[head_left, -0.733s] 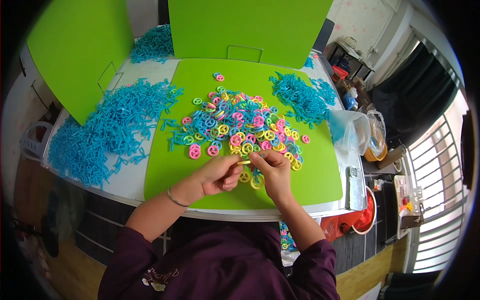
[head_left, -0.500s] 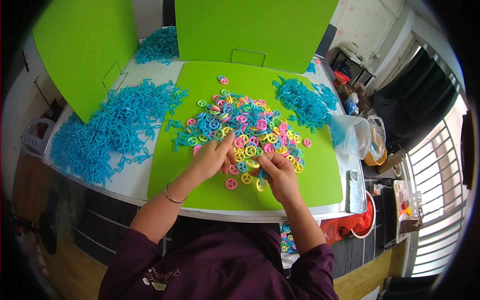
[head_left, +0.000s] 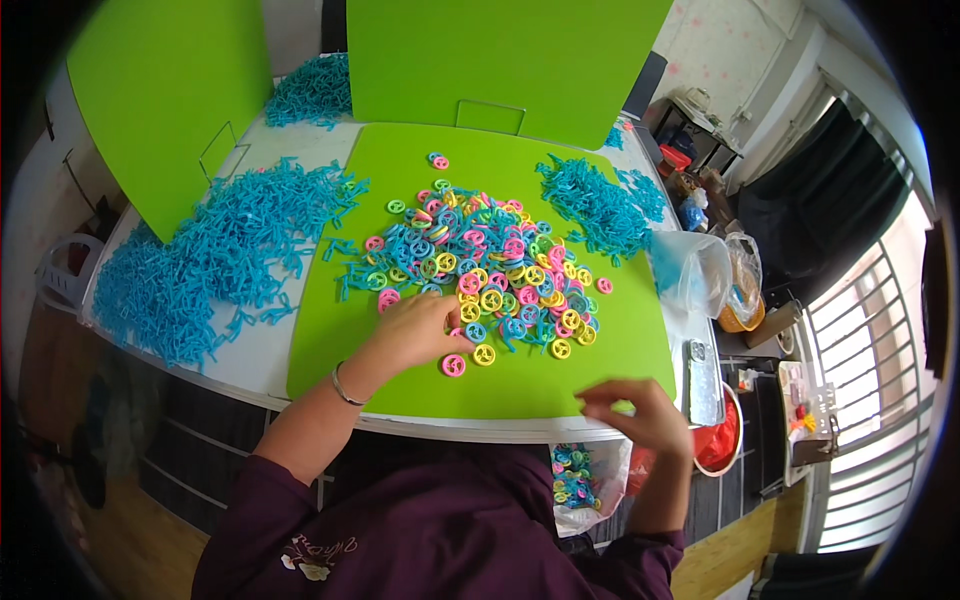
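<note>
My left hand (head_left: 422, 328) is low over the front left of a heap of small plastic spoked wheels (head_left: 490, 270) in pink, yellow, blue and green. Its thumb and fingers are apart, curved around a few wheels at the heap's edge. Close to its fingertips lie a yellow wheel (head_left: 484, 355) and a pink wheel (head_left: 453, 365). My right hand (head_left: 645, 412) is raised over the table's front edge, to the right. Those fingers are loosely bent, with a gap between thumb and fingers, and nothing shows in them.
Blue plastic clips are heaped at left (head_left: 220, 260), far left (head_left: 312, 90) and right (head_left: 598, 207). Green boards (head_left: 510, 70) stand upright behind the green mat (head_left: 370, 385). Below the table edge is a bag (head_left: 577, 478) of coloured pieces. A clear container (head_left: 706, 385) lies at the right edge.
My right hand has moved right and toward me, off the heap; the yellow wheel and blue piece it held no longer show in it. My left hand has shifted slightly toward me.
</note>
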